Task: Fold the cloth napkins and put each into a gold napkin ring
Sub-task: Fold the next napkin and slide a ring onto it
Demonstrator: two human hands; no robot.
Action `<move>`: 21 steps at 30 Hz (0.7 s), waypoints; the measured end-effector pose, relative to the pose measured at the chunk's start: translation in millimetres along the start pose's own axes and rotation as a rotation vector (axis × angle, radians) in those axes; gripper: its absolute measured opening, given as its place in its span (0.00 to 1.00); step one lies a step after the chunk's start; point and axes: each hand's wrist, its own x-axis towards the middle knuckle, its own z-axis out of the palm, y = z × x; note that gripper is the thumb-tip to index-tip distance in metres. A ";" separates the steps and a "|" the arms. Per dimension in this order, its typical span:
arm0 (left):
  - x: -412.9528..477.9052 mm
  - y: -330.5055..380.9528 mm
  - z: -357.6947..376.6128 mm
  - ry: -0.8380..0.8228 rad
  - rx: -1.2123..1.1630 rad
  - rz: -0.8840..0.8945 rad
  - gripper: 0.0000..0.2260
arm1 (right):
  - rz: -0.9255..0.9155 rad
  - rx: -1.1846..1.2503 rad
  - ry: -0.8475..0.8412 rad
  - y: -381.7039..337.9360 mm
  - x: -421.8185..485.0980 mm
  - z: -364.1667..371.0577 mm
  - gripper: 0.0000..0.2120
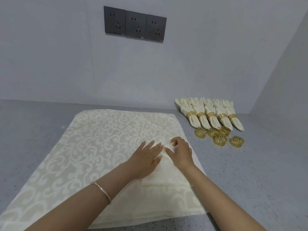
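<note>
A cream napkin folded to a narrow triangle lies on a stack of flat patterned cream napkins. My left hand presses flat on its left side with straight fingers. My right hand pinches the napkin's tip between thumb and curled fingers. Several loose gold napkin rings lie to the right of the stack. Behind them, several finished napkins in gold rings lie in a row.
The grey speckled counter meets a pale wall at the back and on the right. Three dark wall sockets sit above the stack. A bracelet is on my left wrist.
</note>
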 end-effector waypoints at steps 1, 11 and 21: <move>0.0 -1.5 2.5 -0.019 0.008 -0.008 0.23 | -0.022 0.021 0.006 -0.4 -1.0 0.3 0.14; -1.4 -6.6 10.0 -0.035 -0.048 -0.010 0.23 | -0.310 -0.019 -0.227 19.0 -59.9 -38.6 0.15; -4.1 -6.7 10.6 -0.040 -0.080 -0.017 0.23 | -0.443 -0.259 -0.281 36.7 -102.7 -78.1 0.21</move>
